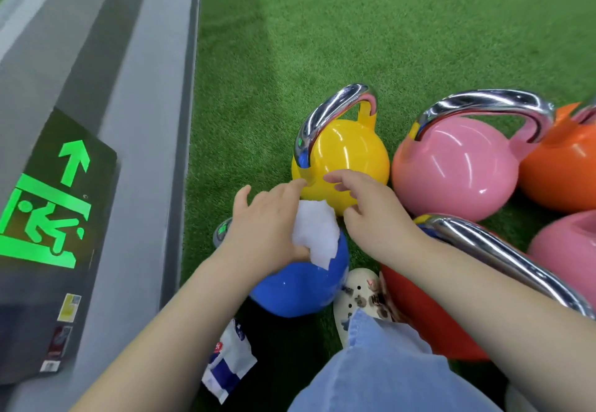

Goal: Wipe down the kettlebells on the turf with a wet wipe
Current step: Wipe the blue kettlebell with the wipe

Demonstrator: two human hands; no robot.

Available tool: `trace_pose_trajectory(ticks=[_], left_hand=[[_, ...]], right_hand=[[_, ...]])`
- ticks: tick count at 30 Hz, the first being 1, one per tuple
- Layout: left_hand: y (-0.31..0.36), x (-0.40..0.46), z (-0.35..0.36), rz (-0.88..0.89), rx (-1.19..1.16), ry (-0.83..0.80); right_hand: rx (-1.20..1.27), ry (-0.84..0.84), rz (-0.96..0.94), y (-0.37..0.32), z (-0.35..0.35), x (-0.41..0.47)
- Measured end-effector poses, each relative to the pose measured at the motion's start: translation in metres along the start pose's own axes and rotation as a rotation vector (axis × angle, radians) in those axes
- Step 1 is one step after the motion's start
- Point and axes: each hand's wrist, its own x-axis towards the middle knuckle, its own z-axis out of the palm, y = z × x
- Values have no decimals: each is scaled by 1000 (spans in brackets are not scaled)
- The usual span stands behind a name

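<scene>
Nearest the camera, a knee in light blue denim (pixel 387 369) fills the bottom edge, with a white perforated clog (pixel 358 298) on the turf (pixel 419 41) just past it. Left of the knee lies a white and blue wipe packet (pixel 230 363); its print is too blurred to read.

Both bare forearms reach forward from the lower corners. The left hand (pixel 264 228) sits over the blue kettlebell (pixel 303 286), palm down, holding a crumpled white wet wipe (pixel 316 234) bunched under the palm, its forefinger stretched out to touch the lower side of the yellow kettlebell (pixel 348 160). The right hand (pixel 371 211) is beside it, fingers loosely spread and gripping nothing, its fingertips at the yellow kettlebell's near side.

A red kettlebell (pixel 429 321) with a chrome handle stands under the right forearm. Further out, a pink kettlebell (pixel 451 170) stands just beside the yellow one, then an orange kettlebell (pixel 564 166) and a second pink one (pixel 567 244) at the right edge.

Along the left runs a grey kerb (pixel 145 121) bearing a green exit sign (pixel 51 205) with a running figure and an arrow, and small unreadable stickers (pixel 63 331) below it.
</scene>
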Motion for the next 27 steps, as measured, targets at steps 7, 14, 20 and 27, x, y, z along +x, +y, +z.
trace_pose_trajectory(ticks=[7,14,20,27], left_hand=[[-15,-17,19,19,71,257],[-34,-31,5,-5,-102,179],[-49,-30,5,-57,-213,436],[-56,-45,13,-156,-260,540]], right_hand=[[-45,22,-110,-21,14,-7],[-239,-223,-47,-11,20,10],[-547,-331,-175,-36,42,40],[-680,-172,-438,-50,70,50]])
